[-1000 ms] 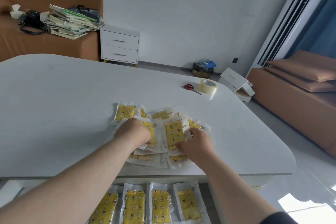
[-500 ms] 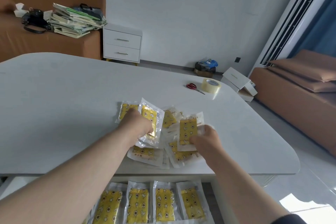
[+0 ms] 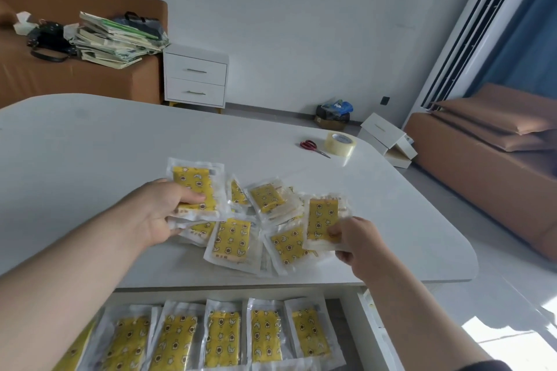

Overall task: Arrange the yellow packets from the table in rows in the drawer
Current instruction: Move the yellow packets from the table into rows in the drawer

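Several yellow patterned packets in clear wrappers lie in a loose pile (image 3: 241, 238) near the front edge of the white table (image 3: 90, 153). My left hand (image 3: 156, 214) grips one packet (image 3: 196, 187), lifted at the pile's left side, with other packets under my palm. My right hand (image 3: 358, 241) pinches another packet (image 3: 324, 220) upright at the pile's right side. Below the table edge the open drawer (image 3: 366, 310) holds a row of several packets (image 3: 223, 337) side by side.
Red-handled scissors (image 3: 312, 146) and a roll of clear tape (image 3: 340, 143) sit at the table's far right. Brown sofas stand at left and right, a white nightstand (image 3: 196, 78) against the wall, white boxes (image 3: 388, 138) on the floor.
Both hands went from pressing on the pile to each lifting a packet off it. The view has tilted down a little, showing more of the drawer.
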A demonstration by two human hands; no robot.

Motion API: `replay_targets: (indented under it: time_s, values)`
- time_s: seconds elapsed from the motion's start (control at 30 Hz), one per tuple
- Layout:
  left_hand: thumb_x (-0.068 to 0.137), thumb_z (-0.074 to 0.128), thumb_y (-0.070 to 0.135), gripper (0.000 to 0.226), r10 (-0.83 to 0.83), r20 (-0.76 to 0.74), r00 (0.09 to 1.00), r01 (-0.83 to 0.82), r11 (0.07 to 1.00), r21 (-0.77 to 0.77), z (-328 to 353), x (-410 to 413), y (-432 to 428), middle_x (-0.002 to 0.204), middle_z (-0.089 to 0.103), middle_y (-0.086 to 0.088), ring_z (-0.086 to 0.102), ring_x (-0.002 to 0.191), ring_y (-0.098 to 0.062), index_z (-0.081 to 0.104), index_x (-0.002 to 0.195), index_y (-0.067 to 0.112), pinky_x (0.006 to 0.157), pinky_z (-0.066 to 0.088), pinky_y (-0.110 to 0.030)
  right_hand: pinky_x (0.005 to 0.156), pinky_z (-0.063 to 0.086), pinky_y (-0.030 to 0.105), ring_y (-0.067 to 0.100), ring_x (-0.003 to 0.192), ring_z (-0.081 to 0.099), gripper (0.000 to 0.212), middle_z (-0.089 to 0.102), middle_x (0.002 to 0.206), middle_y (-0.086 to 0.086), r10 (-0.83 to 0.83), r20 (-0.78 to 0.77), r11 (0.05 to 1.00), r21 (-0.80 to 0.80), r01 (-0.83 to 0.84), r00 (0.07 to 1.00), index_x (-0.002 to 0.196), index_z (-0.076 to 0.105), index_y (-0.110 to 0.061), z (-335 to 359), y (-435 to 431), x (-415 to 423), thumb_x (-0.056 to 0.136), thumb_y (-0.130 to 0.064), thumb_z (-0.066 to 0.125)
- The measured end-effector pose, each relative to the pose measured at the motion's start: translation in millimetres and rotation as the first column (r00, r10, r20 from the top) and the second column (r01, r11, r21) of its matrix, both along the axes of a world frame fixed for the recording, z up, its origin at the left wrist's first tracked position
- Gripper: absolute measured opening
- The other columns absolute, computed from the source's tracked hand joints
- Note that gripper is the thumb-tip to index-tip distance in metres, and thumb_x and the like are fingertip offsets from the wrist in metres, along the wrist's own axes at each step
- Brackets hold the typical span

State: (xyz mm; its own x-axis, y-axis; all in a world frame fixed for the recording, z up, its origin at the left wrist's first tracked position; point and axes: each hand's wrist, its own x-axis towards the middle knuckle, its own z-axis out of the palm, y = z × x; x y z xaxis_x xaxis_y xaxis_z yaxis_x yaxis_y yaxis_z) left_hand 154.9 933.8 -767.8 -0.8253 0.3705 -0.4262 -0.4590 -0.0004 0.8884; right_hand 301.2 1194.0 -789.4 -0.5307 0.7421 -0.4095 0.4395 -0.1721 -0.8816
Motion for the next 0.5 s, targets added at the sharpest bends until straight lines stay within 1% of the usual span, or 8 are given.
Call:
replay_targets:
  time_s: [0.07,0.1,0.13,0.2,0.27,0.33,0.4,0.5]
  values:
    - [0.086,0.057,-0.009,0.022,0.010,0.013,1.000,-0.010,1.000,0.028,4.9,8.9,-13.7,0.074,0.074,-0.010,0.072,0.062,-0.025,0.064,0.102,0.004,0.061,0.059,-0.034,0.047,0.051,0.027,0.025,0.070,0.061,0.010,0.063,0.092,0.018,-0.081,0.001,0.983,-0.163,0.080,0.997,0.092,0.059,-0.002,-3.8,-2.4,7.5,0.087,0.005,0.057]
    - [0.086,0.056,-0.009,0.022,0.019,0.012,1.000,-0.019,0.999,0.033,8.5,15.1,-19.9,0.071,0.074,-0.009,0.072,0.062,-0.024,0.064,0.102,0.004,0.062,0.058,-0.033,0.045,0.054,0.026,0.025,0.069,0.063,0.008,0.062,0.090,0.019,-0.101,0.002,0.969,-0.226,0.099,0.995,0.089,0.059,-0.001,-4.4,-5.7,10.6,0.087,0.006,0.058]
    - [0.087,0.056,-0.009,0.021,0.023,0.014,1.000,-0.024,0.999,0.048,12.8,22.0,-25.1,0.069,0.074,-0.008,0.071,0.059,-0.022,0.064,0.100,0.004,0.057,0.057,-0.030,0.046,0.057,0.028,0.026,0.068,0.064,0.008,0.062,0.089,0.019,-0.107,0.005,0.959,-0.263,0.105,0.994,0.086,0.058,0.000,-5.1,-9.6,12.3,0.086,0.007,0.058]
    - [0.088,0.054,-0.009,0.017,0.034,0.034,0.999,-0.037,0.995,0.091,22.0,38.3,-34.3,0.063,0.072,-0.007,0.069,0.048,-0.019,0.063,0.093,0.005,0.041,0.053,-0.023,0.065,0.061,0.038,0.027,0.067,0.064,0.011,0.059,0.088,0.018,-0.082,0.045,0.966,-0.243,0.091,0.996,0.080,0.057,0.000,-6.9,-17.9,12.3,0.086,0.009,0.060]
    - [0.088,0.055,-0.009,0.016,0.047,0.053,0.997,-0.054,0.989,0.137,29.2,53.6,-39.8,0.063,0.072,-0.008,0.068,0.045,-0.018,0.062,0.090,0.005,0.038,0.051,-0.022,0.079,0.060,0.047,0.028,0.066,0.065,0.012,0.057,0.087,0.015,-0.043,0.118,0.985,-0.159,0.062,0.992,0.077,0.057,-0.001,-6.2,-27.7,10.4,0.085,0.007,0.062]
    - [0.087,0.057,-0.007,0.017,0.053,0.059,0.997,-0.062,0.985,0.164,31.2,65.7,-42.5,0.069,0.073,-0.008,0.069,0.047,-0.018,0.063,0.093,0.006,0.046,0.052,-0.025,0.079,0.060,0.048,0.030,0.062,0.067,0.013,0.057,0.080,0.014,-0.039,0.178,0.995,-0.084,0.055,0.983,0.077,0.055,-0.002,-2.3,-37.1,8.2,0.086,0.003,0.063]
    - [0.084,0.059,-0.007,0.024,0.067,0.061,0.996,-0.077,0.981,0.176,30.5,72.5,-42.8,0.082,0.074,-0.011,0.071,0.053,-0.020,0.064,0.104,0.006,0.051,0.051,-0.028,0.075,0.061,0.048,0.032,0.060,0.067,0.015,0.056,0.074,0.014,-0.041,0.187,0.997,-0.057,0.053,0.982,0.075,0.055,-0.002,1.2,-44.0,6.5,0.087,0.003,0.062]
    - [0.082,0.060,-0.011,0.038,0.083,0.078,0.994,-0.095,0.981,0.171,24.6,72.7,-40.1,0.098,0.072,-0.017,0.071,0.070,-0.028,0.060,0.118,0.003,0.044,0.053,-0.027,0.071,0.060,0.046,0.034,0.064,0.065,0.020,0.053,0.075,0.013,-0.058,0.167,0.994,-0.081,0.072,0.984,0.072,0.054,-0.003,3.3,-51.6,5.1,0.088,0.005,0.062]
